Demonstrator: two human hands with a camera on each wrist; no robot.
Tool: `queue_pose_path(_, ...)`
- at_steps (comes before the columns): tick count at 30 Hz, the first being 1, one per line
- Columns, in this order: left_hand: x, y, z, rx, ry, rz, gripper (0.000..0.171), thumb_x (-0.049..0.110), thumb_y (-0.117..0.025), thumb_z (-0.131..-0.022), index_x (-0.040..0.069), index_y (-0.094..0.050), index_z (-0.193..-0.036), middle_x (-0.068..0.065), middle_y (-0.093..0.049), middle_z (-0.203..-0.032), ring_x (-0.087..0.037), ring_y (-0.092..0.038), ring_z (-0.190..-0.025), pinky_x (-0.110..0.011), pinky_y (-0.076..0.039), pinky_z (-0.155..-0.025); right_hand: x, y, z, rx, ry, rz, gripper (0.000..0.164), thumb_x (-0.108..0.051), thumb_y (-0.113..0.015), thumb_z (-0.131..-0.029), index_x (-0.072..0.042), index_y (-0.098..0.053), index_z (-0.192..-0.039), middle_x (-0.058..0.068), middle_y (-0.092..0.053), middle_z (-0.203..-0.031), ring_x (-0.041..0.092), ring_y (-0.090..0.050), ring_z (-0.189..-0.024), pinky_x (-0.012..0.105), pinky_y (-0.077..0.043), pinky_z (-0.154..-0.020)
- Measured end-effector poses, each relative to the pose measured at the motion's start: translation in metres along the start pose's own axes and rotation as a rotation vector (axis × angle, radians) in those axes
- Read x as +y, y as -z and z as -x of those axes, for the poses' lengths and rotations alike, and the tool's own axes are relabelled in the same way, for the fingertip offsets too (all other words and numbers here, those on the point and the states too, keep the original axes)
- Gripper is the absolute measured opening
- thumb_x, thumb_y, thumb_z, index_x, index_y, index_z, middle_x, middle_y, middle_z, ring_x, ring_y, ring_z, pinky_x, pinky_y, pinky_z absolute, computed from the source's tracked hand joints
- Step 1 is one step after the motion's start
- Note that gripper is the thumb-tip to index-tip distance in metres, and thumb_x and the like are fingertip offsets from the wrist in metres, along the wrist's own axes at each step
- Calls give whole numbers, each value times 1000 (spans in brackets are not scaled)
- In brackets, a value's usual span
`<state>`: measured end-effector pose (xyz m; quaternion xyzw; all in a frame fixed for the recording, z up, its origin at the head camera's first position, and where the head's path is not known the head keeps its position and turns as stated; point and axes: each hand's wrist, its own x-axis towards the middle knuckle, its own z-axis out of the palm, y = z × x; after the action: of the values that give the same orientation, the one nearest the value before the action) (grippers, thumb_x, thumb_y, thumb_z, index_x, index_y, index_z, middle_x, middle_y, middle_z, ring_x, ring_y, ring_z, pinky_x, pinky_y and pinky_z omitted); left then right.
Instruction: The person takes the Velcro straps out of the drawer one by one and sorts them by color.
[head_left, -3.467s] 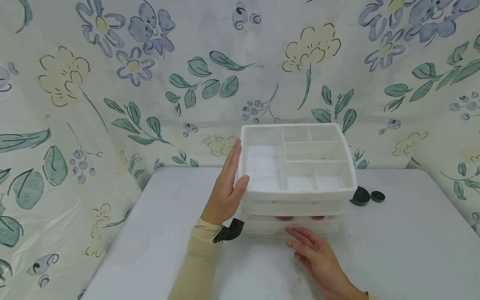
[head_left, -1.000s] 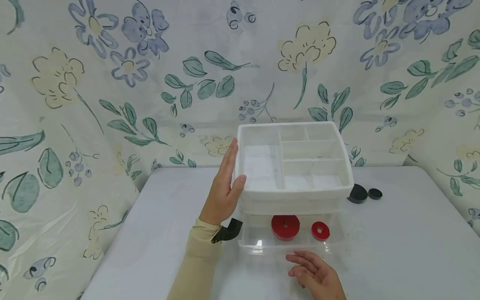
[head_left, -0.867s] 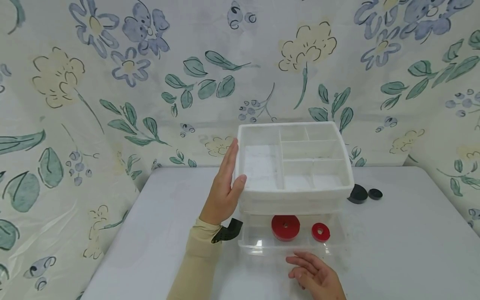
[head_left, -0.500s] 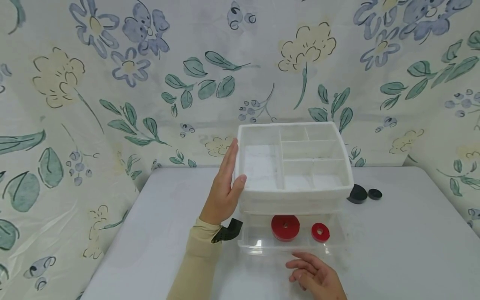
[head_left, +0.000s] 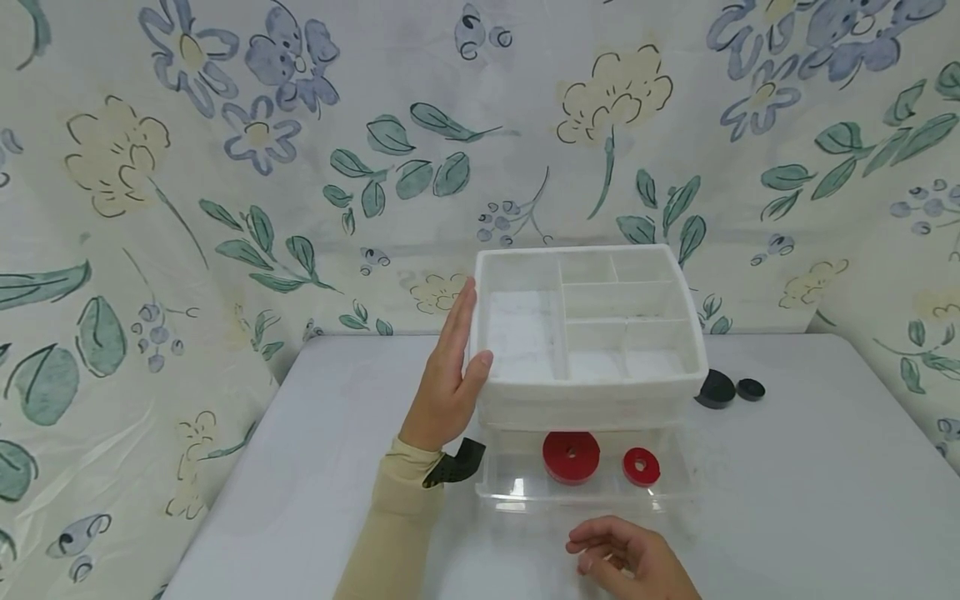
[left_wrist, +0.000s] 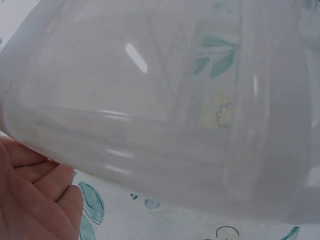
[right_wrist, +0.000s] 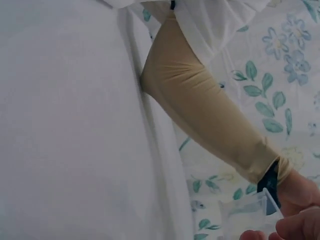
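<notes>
A white plastic drawer organizer [head_left: 592, 396] with a compartmented top stands on the table. My left hand [head_left: 442, 383] rests against its left side, fingers extended and thumb at the front corner; the left wrist view shows the left palm [left_wrist: 35, 200] beside the translucent wall. The clear bottom drawer [head_left: 517, 475] is pulled out. Inside lie a large red disc [head_left: 572, 457] with a small centre hole and a smaller red ring [head_left: 641, 467]. Just in front of the drawer, my right hand [head_left: 633, 558] hangs with loosely bent fingers, holding nothing visible.
Two black round pieces, a larger one [head_left: 717, 389] and a smaller one [head_left: 751, 389], lie right of the organizer. The white table [head_left: 810, 467] meets a flower-patterned cloth [head_left: 525, 125] at the back and sides.
The bottom drawer has slid out towards me, uncovering the red disc and ring. My right hand has drawn back with it, and its fingers are now more bent. The left hand stays on the organizer.
</notes>
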<state>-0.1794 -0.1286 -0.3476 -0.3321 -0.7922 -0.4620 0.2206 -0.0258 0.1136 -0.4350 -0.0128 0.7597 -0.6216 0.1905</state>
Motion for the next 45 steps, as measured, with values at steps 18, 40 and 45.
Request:
queue_pose_path(18,0,0,1,-1,15,6,68,14,-42,-100,6,-14,-162,-5,-13,-168,-20,-13,-154,-41,-15,-123,-16,14,7,-28,209,184,27,-20,-71,-92,-3,-69,-113,3,-70,-101,10,-61,-79,22,-54,-68)
queue_pose_path(40,-1,0,0,-2,-3,14,69,10,-44,-99,5,-14,-161,-3,-12,-168,-20,-13,-154,-39,-15,-123,-44,40,17,293,634,423,31,-7,-79,-84,-25,-70,-107,-10,-67,-90,4,-58,-77,20,-50,-60)
queue_pose_path(45,-2,-1,0,0,-8,21,69,9,-43,-98,4,-15,-161,-8,-13,-168,-21,-13,-154,-40,-14,-124,-48,49,14,361,718,472,42,1,-82,-78,-24,-70,-109,-11,-68,-92,4,-56,-75,19,-48,-58)
